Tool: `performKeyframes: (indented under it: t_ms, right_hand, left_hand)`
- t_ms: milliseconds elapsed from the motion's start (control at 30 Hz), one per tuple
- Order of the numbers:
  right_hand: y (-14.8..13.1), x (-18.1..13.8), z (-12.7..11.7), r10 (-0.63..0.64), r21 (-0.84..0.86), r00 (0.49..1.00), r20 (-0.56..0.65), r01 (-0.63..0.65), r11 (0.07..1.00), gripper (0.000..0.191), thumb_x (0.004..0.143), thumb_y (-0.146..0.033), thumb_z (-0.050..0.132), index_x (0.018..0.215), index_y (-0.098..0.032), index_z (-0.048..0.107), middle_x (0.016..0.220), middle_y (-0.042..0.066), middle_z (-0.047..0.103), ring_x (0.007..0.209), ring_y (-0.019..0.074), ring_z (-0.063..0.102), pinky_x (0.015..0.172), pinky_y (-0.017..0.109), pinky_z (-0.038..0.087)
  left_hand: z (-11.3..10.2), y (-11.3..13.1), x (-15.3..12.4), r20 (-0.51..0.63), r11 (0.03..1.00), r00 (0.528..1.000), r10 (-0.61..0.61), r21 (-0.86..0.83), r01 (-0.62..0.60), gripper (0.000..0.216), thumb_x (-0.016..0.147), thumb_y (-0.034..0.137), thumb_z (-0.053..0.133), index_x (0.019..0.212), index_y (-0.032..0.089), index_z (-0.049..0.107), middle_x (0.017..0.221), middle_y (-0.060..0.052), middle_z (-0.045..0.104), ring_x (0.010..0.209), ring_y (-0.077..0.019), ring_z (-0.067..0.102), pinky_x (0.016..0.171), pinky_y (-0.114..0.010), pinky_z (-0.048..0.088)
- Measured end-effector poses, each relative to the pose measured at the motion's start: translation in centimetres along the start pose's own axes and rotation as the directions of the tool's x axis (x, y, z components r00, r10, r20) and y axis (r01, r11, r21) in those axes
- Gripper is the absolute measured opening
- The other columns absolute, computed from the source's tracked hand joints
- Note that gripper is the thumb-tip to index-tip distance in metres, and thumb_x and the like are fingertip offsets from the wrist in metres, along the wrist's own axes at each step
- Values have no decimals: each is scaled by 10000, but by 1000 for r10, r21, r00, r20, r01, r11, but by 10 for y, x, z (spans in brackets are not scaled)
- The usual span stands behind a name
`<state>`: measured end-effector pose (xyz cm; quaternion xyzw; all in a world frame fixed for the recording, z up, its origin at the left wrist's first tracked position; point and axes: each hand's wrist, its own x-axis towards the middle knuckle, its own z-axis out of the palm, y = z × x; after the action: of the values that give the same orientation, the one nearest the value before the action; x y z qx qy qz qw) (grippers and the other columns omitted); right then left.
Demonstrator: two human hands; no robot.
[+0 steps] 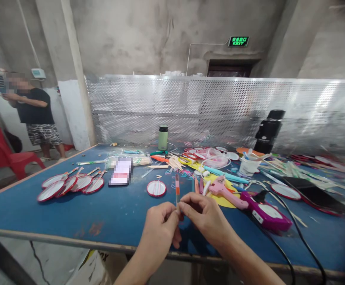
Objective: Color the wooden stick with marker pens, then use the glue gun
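My left hand [160, 227] and my right hand [205, 215] meet over the near edge of the blue table [71, 213]. Both pinch the lower end of a thin wooden stick [177, 190] that stands upright between them, with orange and pale bands on it. Just beyond the stick lies a small round red-rimmed fan [156, 188]. A pink glue gun [226, 190] and a purple glue gun [269, 215] lie to the right of my hands.
A row of finished red-rimmed fans [70, 184] lies at the left. A green flask [162, 137], a white cup [249, 165], loose sticks and paper scraps crowd the far side. Black cables [291, 221] trail off the right edge. A person stands at far left by a red chair [0, 156].
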<state>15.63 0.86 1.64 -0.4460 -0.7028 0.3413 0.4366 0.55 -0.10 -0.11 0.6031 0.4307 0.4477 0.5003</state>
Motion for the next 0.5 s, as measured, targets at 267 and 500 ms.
performKeyframes:
  t_ms: [267, 500]
  right_hand:
    - [-1, -6, 1, -45, -63, 999, 2, 45, 997, 234, 923, -340, 563, 776, -176, 642, 709, -1, 659, 664, 131, 597, 620, 234, 450]
    - [1, -3, -73, -334, -615, 871, -360, 47, 787, 234, 936, -373, 559, 851, -205, 698, 817, 18, 686, 702, 150, 595, 666, 270, 431]
  left_hand:
    - [0, 0, -2, -15, 999, 999, 33, -7, -33, 316, 818, 450, 517, 655, 181, 546, 423, 13, 537, 360, -107, 473, 404, -193, 328]
    - [-1, -6, -6, -6, 999, 1000, 16, -32, -16, 307, 855, 432, 514, 717, 169, 593, 426, 14, 554, 363, -102, 467, 405, -190, 292]
